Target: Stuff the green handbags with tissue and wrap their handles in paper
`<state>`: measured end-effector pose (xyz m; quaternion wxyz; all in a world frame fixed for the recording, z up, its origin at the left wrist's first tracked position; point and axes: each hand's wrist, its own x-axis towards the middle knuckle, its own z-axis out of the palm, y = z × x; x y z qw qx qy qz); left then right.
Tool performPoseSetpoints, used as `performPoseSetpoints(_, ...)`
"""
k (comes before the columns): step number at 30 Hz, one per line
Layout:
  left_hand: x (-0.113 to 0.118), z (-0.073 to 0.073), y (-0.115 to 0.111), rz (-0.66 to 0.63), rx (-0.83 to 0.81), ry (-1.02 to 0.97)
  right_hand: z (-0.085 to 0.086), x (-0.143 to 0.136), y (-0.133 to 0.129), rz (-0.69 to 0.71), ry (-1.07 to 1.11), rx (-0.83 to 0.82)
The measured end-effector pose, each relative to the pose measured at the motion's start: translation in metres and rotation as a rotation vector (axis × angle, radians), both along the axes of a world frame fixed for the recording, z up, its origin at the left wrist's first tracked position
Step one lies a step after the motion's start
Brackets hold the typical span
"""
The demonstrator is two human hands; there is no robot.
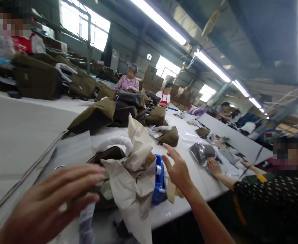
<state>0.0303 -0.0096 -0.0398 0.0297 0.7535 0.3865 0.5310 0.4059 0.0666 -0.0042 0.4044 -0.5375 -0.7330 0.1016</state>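
"Beige paper (136,173) lay where?"
"Over the bag (109,153), which seemingly propped it."
"Grip?"
"Left hand (52,200) and right hand (179,171) flanked the paper, thumbs spread, gripping nothing; dispenser (158,190) stood just right, probably for reach."

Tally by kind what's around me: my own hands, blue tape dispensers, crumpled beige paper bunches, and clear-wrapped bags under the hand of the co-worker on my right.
My hands: 2 (left hand, right hand)
Blue tape dispenser: 1
Beige paper bunch: 1
Clear-wrapped bag: 1
Total: 5
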Motion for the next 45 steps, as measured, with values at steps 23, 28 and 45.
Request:
performPoseSetpoints(23,0.082,0.079,0.106,0.124,-0.484,-0.061,-0.033,-0.059,0.043,0.641,1.115,-0.625)
performPoseSetpoints(28,0.086,0.06,0.131,0.315,-0.173,0.295,-0.026,-0.066,0.034,0.603,1.164,-0.646)
performPoseSetpoints(45,0.093,0.061,0.105,0.471,-0.249,0.32,-0.005,-0.076,-0.028,0.378,0.584,-0.284)
